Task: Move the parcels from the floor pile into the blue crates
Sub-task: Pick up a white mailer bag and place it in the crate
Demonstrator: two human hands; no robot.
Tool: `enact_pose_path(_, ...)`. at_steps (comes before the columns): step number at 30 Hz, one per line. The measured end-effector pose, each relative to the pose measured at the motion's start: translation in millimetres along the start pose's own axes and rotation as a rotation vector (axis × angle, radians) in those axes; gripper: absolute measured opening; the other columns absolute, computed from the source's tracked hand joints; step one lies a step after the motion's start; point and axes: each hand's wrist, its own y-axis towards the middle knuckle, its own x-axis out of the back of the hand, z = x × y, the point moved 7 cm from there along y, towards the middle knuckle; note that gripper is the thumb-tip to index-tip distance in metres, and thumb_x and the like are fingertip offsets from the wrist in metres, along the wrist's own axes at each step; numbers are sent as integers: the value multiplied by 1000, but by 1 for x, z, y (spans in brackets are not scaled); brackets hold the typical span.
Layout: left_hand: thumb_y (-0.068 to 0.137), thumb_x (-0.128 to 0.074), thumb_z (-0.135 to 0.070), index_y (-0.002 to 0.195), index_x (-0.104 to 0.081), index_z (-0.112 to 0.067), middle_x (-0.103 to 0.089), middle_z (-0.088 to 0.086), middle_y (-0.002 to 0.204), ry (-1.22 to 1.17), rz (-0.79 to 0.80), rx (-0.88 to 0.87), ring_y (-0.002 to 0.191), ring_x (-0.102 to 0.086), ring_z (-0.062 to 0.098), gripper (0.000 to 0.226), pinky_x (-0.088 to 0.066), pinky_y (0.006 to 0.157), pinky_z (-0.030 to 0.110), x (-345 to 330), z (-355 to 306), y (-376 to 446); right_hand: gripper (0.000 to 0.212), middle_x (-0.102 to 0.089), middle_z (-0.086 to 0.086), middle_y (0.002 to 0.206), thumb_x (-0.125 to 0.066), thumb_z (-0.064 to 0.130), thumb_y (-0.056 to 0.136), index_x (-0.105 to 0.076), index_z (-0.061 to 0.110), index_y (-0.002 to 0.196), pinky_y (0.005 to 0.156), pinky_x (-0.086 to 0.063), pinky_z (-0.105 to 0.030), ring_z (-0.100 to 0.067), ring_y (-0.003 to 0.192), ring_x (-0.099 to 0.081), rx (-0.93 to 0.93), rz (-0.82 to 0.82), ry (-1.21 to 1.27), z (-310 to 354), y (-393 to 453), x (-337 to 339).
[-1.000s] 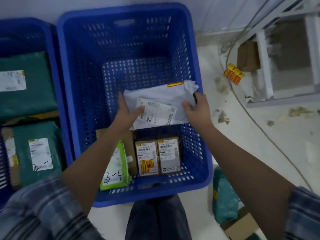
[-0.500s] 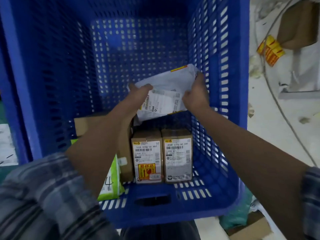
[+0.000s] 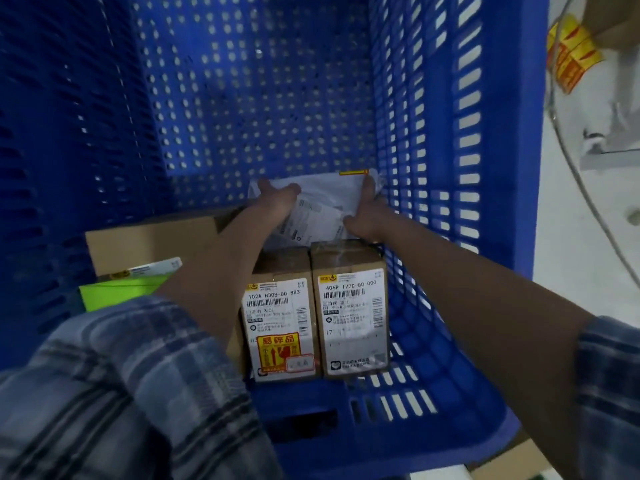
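- While both arms reach into the blue crate (image 3: pixel 502 140), the white parcel (image 3: pixel 325 206) sits low inside it, between the two hands, behind two labelled cardboard boxes (image 3: pixel 315 313).
- Compared with a second ago, the parcel is deeper in the crate.
- Left hand (image 3: pixel 277 202) grips the parcel's left edge, fingers curled.
- Right hand (image 3: pixel 367 216) grips its right edge, thumb on the front.

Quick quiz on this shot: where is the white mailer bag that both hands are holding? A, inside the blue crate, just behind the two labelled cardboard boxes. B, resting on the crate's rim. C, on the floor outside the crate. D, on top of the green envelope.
A: the white mailer bag sits low inside the blue crate, directly behind the two cardboard boxes, gripped by the left hand and right hand.
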Motion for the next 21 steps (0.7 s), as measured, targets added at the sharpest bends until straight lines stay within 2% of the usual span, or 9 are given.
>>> enact_pose_path(4, 94, -44, -38, 151, -4, -17, -18, 17, 155, 41, -8, 16, 137, -30, 35, 73, -30, 112, 42, 1, -7, -6, 88, 22, -11, 156, -48, 19, 96, 25, 18, 145, 117, -21, -39, -34, 146, -6, -129, 104, 125, -2, -7, -4)
enact_pose_path(8, 99, -37, -31, 151, -10, -12, -22, 17, 154, 86, -46, -25, 136, -32, 32, 62, -30, 109, 36, 6, -16, -27, 90, -9, -11, 158, -53, 12, 84, 8, 17, 150, 113, -29, -47, -34, 141, -24, -92, -73, 325, 12, -26, 13)
enact_pose_path(11, 100, -33, -25, 143, -31, -4, -38, 17, 146, 224, -65, -119, 131, -41, 31, 47, -35, 104, 33, 15, -23, -62, 57, -30, -14, 151, -42, 16, 92, -26, 9, 146, 107, -34, -34, -31, 134, -36, -39, -101, 324, 19, -62, 26)
enact_pose_path(13, 99, -35, -24, 134, -44, 2, -46, 23, 138, 292, -61, -164, 126, -46, 36, 45, -39, 101, 36, 25, -24, -88, 40, -50, -17, 130, -36, 15, 95, -45, -1, 131, 94, -40, -29, -27, 121, -47, 22, -156, 434, 22, -94, 38)
enact_pose_path(14, 98, -37, -23, 130, -49, 5, -50, 25, 135, 300, -54, -176, 124, -48, 38, 44, -40, 100, 37, 30, -24, -102, 32, -56, -15, 106, -36, 13, 95, -53, -4, 116, 83, -42, -28, -26, 107, -53, 52, -195, 515, 24, -115, 44)
enact_pose_path(15, 97, -39, -22, 127, -50, 7, -52, 25, 132, 293, -45, -173, 123, -49, 39, 43, -41, 100, 38, 35, -20, -115, 26, -57, -12, 90, -36, 12, 95, -57, -3, 101, 75, -42, -29, -26, 95, -57, 89, -239, 614, 26, -136, 48)
enact_pose_path(17, 98, -39, -20, 127, -50, 7, -53, 26, 130, 258, -39, -171, 121, -50, 39, 42, -42, 98, 39, 44, -12, -142, 23, -58, -5, 80, -38, 7, 95, -59, -1, 95, 67, -48, -25, -21, 80, -61, 177, -335, 812, 25, -183, 55)
enact_pose_path(19, 99, -36, -18, 127, -50, 6, -58, 22, 114, 189, -50, -177, 103, -56, 36, 39, -45, 81, 38, 49, -2, -169, 23, -58, 5, 75, -39, 1, 93, -60, 9, 88, 65, -51, -20, -13, 69, -58, 285, -518, 878, 15, -238, 64)
enact_pose_path(21, 100, -35, -17, 114, -52, 4, -52, 10, 83, 138, -102, -191, 71, -48, 22, 31, -36, 64, 31, 53, 8, -198, 26, -58, 6, 69, -41, 2, 91, -57, 19, 79, 63, -50, -31, -23, 65, -57, 310, -703, 895, -8, -286, 67)
